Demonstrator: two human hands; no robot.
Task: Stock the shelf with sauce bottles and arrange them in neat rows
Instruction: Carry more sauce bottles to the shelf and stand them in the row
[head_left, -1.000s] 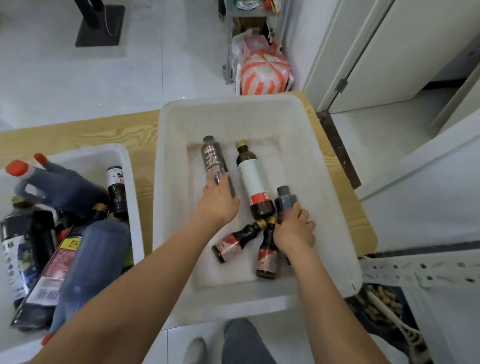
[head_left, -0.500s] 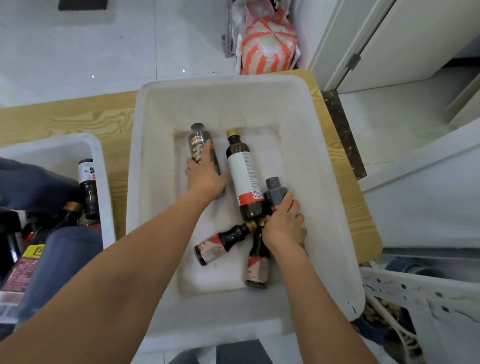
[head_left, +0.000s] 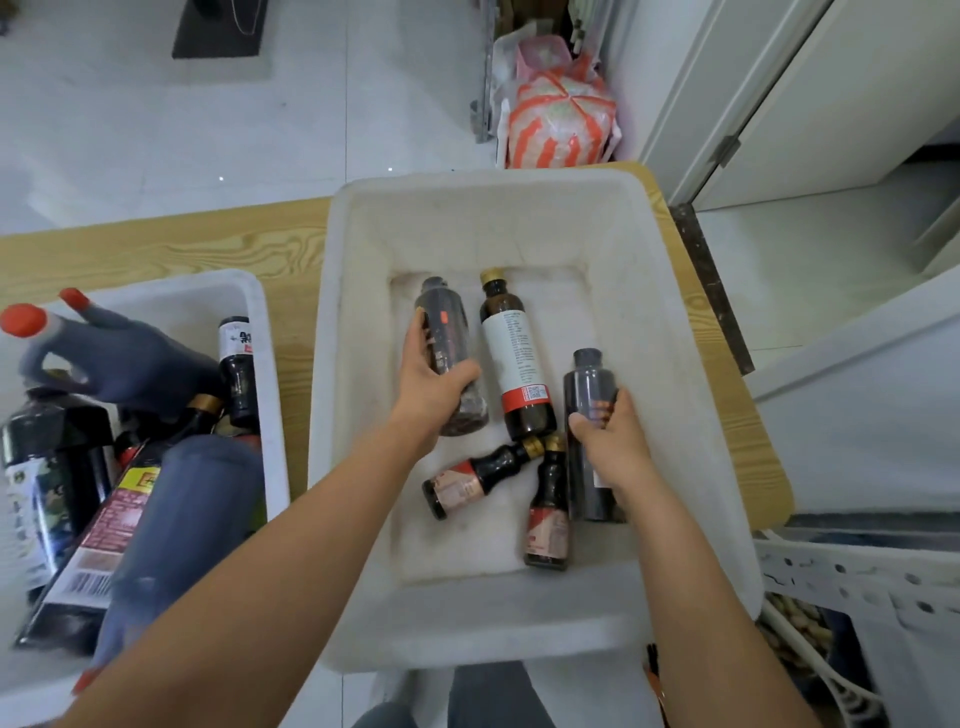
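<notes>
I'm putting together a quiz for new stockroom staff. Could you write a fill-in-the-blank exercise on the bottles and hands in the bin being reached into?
1. The bin that both hands reach into holds ____ bottles in all.
2. The white-label bottle has a ____ cap.
3. The left hand grips the left dark bottle, the right hand grips the right dark bottle, and the white-label bottle lies ____ them.

Missing words: five; gold; between.
</notes>
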